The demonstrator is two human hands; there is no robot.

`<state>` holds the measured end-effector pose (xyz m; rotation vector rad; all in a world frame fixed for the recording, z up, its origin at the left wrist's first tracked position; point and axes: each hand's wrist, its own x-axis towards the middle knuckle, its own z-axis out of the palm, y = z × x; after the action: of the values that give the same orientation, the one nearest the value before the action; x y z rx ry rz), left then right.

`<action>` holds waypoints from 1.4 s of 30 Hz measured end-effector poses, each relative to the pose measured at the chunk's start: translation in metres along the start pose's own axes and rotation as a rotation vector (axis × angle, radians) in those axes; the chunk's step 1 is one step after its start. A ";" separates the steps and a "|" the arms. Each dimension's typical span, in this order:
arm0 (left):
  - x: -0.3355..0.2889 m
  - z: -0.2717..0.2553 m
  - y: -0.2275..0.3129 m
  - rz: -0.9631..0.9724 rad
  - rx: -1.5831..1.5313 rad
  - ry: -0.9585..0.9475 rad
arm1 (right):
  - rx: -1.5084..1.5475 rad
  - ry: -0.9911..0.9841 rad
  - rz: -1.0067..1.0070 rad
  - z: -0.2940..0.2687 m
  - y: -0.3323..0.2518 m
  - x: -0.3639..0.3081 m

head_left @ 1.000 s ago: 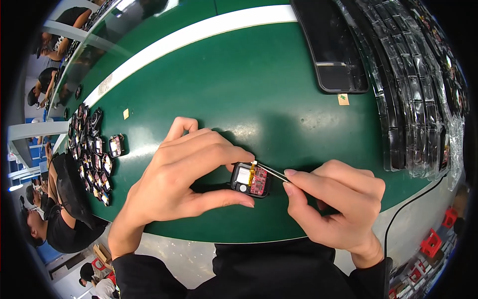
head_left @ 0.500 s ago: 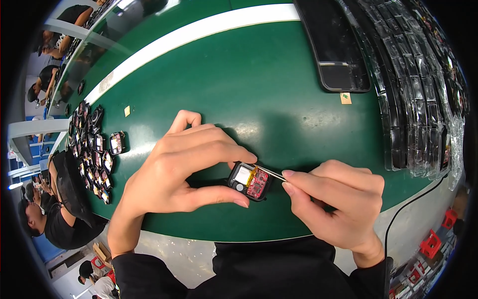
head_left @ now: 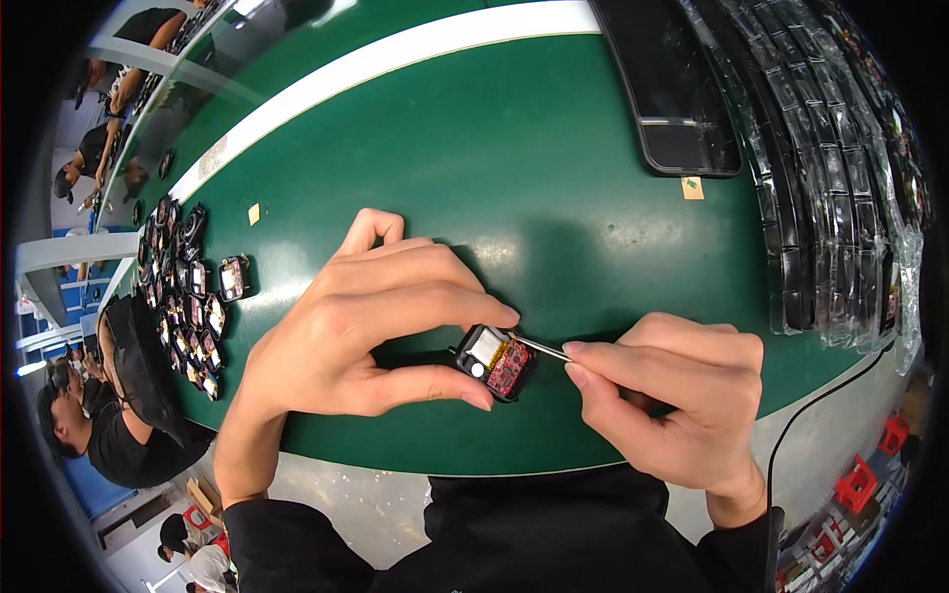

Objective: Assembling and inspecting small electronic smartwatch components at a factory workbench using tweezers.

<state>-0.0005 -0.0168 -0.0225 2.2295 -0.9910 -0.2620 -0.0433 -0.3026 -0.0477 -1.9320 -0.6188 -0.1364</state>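
Note:
Between the thumb and index finger of my left hand [head_left: 371, 331] sits a small electronic device [head_left: 497, 362] in a black case. Its open face shows a red circuit board [head_left: 509, 367], a silvery battery-like block, yellow tape and a round white part. My right hand [head_left: 677, 390] is closed in a pinch on thin metal tweezers [head_left: 546, 349]. The tweezers point left, and their tip meets the upper edge of the device near the yellow tape. Whether the tip grips anything is too small to tell.
Many similar opened devices [head_left: 188, 306] cluster on the green table [head_left: 415, 148] at the left. A black tray [head_left: 682, 99] lies at the far right, beside stacked trays in clear plastic [head_left: 820, 188]. A black cable [head_left: 781, 435] hangs at the right edge. Other people sit at left.
The tweezers' tip has shifted slightly along the device's upper edge, and the device has tilted a little in my left hand. Both hands stay nearly in place.

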 end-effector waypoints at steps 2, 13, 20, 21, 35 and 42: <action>0.000 0.000 0.001 0.002 -0.005 0.001 | 0.002 -0.006 0.002 0.000 -0.001 0.000; 0.004 -0.004 0.002 0.056 0.003 -0.035 | -0.023 0.001 -0.005 0.001 -0.002 0.001; 0.004 -0.005 -0.001 0.055 -0.031 -0.055 | -0.035 -0.006 -0.008 0.001 -0.002 0.000; 0.004 -0.004 -0.002 0.054 -0.032 -0.054 | -0.031 -0.011 -0.010 0.001 -0.002 0.000; 0.004 -0.003 0.001 0.065 -0.019 -0.050 | -0.044 -0.020 -0.011 0.000 -0.004 0.002; 0.003 -0.001 -0.002 0.065 -0.037 -0.046 | -0.036 -0.019 -0.010 0.002 -0.002 0.000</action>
<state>0.0033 -0.0174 -0.0229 2.1622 -1.0720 -0.3012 -0.0447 -0.3002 -0.0476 -1.9668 -0.6432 -0.1361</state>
